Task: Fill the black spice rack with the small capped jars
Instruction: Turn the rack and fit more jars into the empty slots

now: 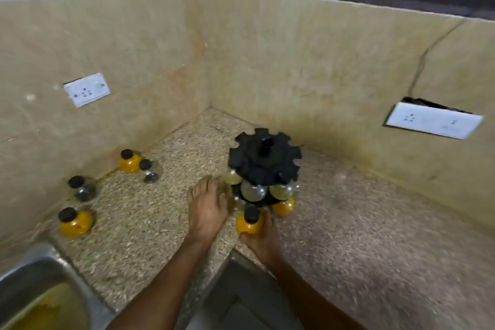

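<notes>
Head view, looking down into a worktop corner of speckled stone.

Black spice rack stands upright near the corner, its notched top disc facing the camera. Its lower tier carries several jars: pale green-filled ones on the near side and an orange one at the near right. Blur hides the exact count.

Right hand: grip pinching an orange-filled jar with black cap from below and the near side, fingers wrapped around its body. The jar sits upright just in front of the rack's base, close to or touching the lower tier; cannot tell which.

Left hand: grip spread, fingers loosely extended, lying just left of the rack's base, fingertips near the leftmost green jar. Contact with the rack cannot be told.

Loose jars left of the rack, well apart from both hands:
- orange jar against the wall, a clear jar just beside it
- clear jar with dark contents further left
- orange jar nearest the steel sink.

White socket plates on the walls: one left of the rack, one to its right.
</notes>
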